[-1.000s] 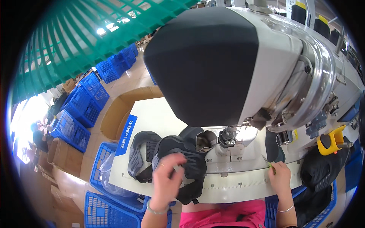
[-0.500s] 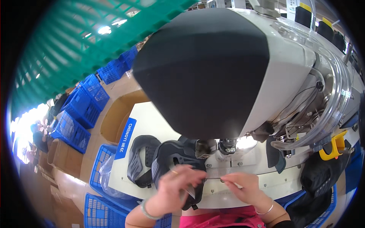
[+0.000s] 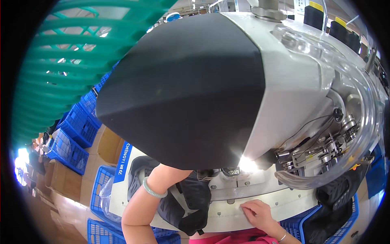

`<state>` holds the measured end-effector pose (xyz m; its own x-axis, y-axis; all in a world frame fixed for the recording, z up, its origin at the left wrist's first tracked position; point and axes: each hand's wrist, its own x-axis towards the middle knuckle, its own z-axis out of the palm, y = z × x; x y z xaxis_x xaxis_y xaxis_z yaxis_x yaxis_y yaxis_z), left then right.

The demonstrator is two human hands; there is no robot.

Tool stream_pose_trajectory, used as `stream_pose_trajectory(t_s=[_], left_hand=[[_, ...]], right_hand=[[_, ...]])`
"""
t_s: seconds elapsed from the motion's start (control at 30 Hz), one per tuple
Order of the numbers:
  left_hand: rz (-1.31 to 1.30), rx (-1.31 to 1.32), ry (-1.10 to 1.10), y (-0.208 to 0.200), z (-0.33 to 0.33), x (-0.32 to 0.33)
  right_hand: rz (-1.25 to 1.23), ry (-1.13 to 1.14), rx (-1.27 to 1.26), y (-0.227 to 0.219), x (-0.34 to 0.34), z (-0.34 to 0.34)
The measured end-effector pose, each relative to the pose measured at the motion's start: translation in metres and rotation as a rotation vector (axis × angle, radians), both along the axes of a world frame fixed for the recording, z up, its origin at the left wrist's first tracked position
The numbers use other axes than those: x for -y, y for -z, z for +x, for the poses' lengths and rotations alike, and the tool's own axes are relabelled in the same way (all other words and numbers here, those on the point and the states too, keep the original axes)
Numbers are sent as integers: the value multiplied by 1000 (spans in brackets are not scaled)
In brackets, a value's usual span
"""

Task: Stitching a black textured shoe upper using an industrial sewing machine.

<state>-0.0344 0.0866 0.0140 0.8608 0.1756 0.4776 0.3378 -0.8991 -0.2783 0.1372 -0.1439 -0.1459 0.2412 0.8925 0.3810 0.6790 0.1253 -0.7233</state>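
My left hand has gone behind the black head cover [image 3: 187,89] of a sewing machine, so its fingers are hidden; only the left forearm [image 3: 152,191] with a pale bangle shows. That arm passes over dark grey shoe uppers [image 3: 197,195] lying on the white machine table [image 3: 231,211]. Another dark upper [image 3: 136,173] lies to their left. My right hand [image 3: 258,214] rests near the table's front edge, right of the uppers, its fingers loosely stretched leftward and nothing visible in them. Ahead of it, under the machine head, a lamp [image 3: 248,164] shines beside the metal plate.
A green plastic basket [image 3: 81,61] hangs in at the upper left. Blue crates [image 3: 81,126] and cardboard boxes [image 3: 65,177] stand on the floor at left. More dark uppers [image 3: 333,215] fill a blue crate at lower right. A clear curved guard [image 3: 365,134] arcs over the machine's mechanism.
My left hand has moved from over the uppers forward behind the machine head. My right hand has shifted slightly down, its fingers looser. The view has turned, and the uppers lie differently.
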Motion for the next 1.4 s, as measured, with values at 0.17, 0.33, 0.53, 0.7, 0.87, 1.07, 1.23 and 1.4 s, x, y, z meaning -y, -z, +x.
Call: stream_pose_trajectory(t_s=[0.17,0.33,0.53,0.7,0.87,1.07,1.23,1.4], left_hand=[[-57,114,72,5,2,-5],[-115,213,156,20,2,-23],[-198,255,207,30,1,-33],[-309,209,184,21,-3,-25],[-424,174,164,18,-4,-19],[-560,129,144,19,-2,-17],[-460,115,140,31,-3,-20],[-54,32,60,19,4,-10]], right_hand=[[44,-36,15,-16,-8,-4],[-1,-24,-83,-24,-11,-6],[-6,-22,-75,-22,-10,-4],[-20,-25,-91,-24,-11,-6],[-8,-21,-112,-2,-9,2],[-59,-38,-56,-6,-8,2],[-31,-53,-81,-7,-8,-1],[-11,-20,-121,-13,-11,-3]])
